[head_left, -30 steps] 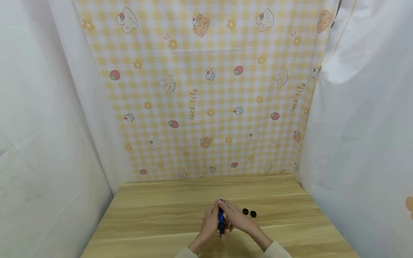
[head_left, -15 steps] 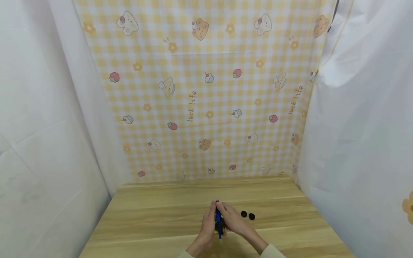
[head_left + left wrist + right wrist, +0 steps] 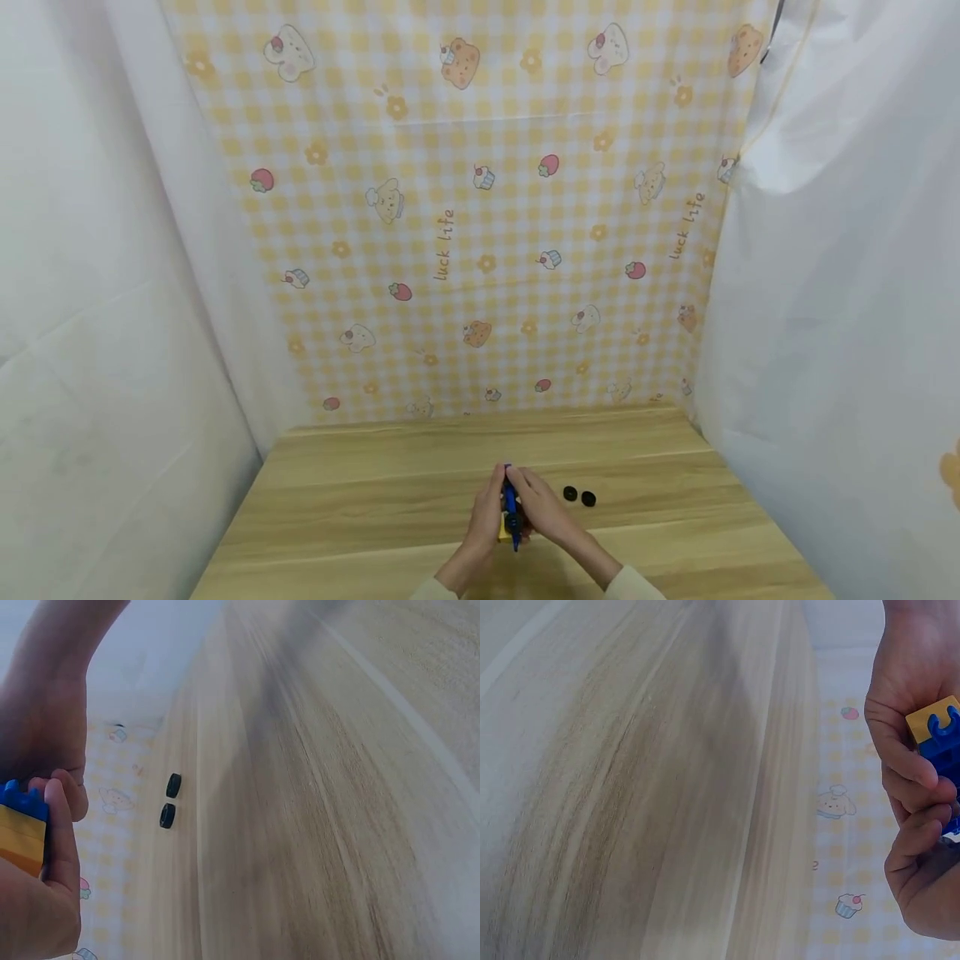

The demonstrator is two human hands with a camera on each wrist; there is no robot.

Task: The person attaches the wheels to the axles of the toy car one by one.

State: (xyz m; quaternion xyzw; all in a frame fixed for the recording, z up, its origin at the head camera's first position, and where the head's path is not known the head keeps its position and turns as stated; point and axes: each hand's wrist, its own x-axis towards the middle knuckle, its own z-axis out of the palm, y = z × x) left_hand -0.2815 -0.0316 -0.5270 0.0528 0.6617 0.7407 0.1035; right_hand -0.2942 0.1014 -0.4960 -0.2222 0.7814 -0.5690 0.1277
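Observation:
Between both hands is a blue-and-yellow building-block toy (image 3: 512,510), held just above the table. My left hand (image 3: 483,515) grips it from the left, and my right hand (image 3: 546,510) from the right, thumbs close together at its far end. In the left wrist view the toy's yellow block (image 3: 21,836) carries blue studded pieces on top. Blue C-shaped clips (image 3: 945,724) show on the toy in the right wrist view. Palms and fingers hide much of it. Two black toy wheels (image 3: 570,493) lie on the table, right of my right hand.
The wood-grain table (image 3: 360,483) spreads around the hands. A yellow checked curtain (image 3: 480,250) hangs behind its far edge. White cloth walls (image 3: 840,292) stand at the left and right.
The toy has turned slightly in my hands, and more of its yellow part shows at the near end. Both hands keep hold of it; the wheels lie unmoved.

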